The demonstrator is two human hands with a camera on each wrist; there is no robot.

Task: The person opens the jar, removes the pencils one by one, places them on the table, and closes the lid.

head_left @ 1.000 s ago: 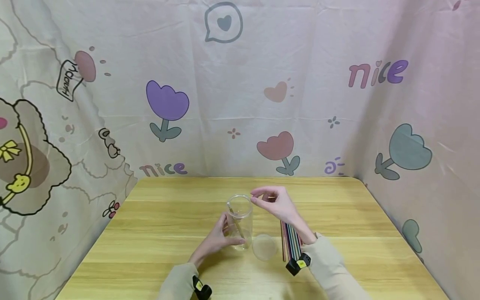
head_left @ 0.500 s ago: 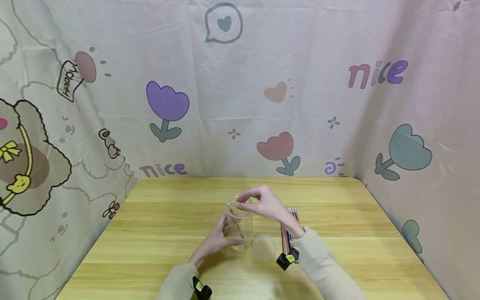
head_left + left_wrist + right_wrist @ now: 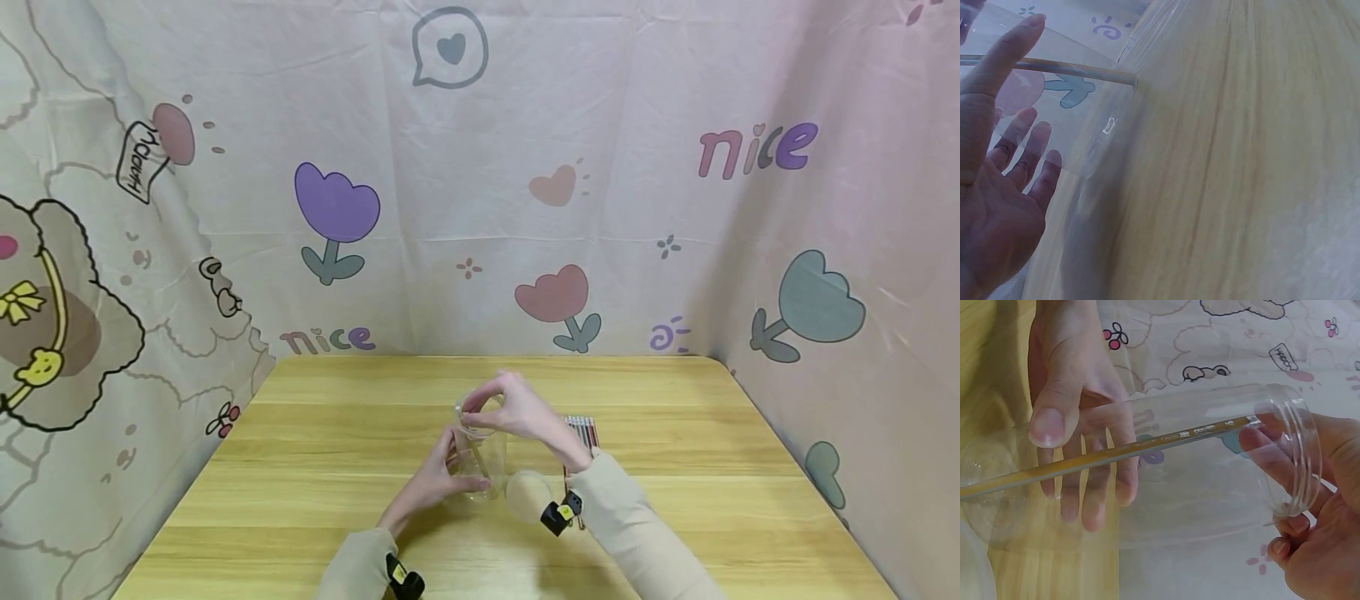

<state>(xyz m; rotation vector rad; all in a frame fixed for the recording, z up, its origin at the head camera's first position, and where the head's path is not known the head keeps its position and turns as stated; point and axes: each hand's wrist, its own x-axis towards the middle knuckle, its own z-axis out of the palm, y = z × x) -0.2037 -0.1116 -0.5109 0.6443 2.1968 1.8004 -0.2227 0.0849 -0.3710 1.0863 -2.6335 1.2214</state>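
A clear plastic jar [image 3: 492, 457] with no lid on stands on the table. Inside it leans one gold-striped pencil [image 3: 1147, 445], its lower end at the jar's bottom. My left hand [image 3: 433, 483] holds the jar low on its side, thumb in front and fingers behind, as the right wrist view shows through the plastic. The right hand [image 3: 521, 410] reaches into the jar's mouth from the right. Its thumb and forefinger pinch the pencil's upper end just inside the rim, while other fingers stay outside the rim.
A round translucent lid [image 3: 527, 497] lies on the wooden table [image 3: 300, 500] right of the jar. Beside it is a row of several coloured pencils [image 3: 583, 429], partly hidden under the right forearm. A printed curtain [image 3: 465, 192] hangs behind the table.
My right hand has moved left from beside the rim into the jar's mouth, and its fingers have come to the pencil's end. The left hand and the jar stay in place.
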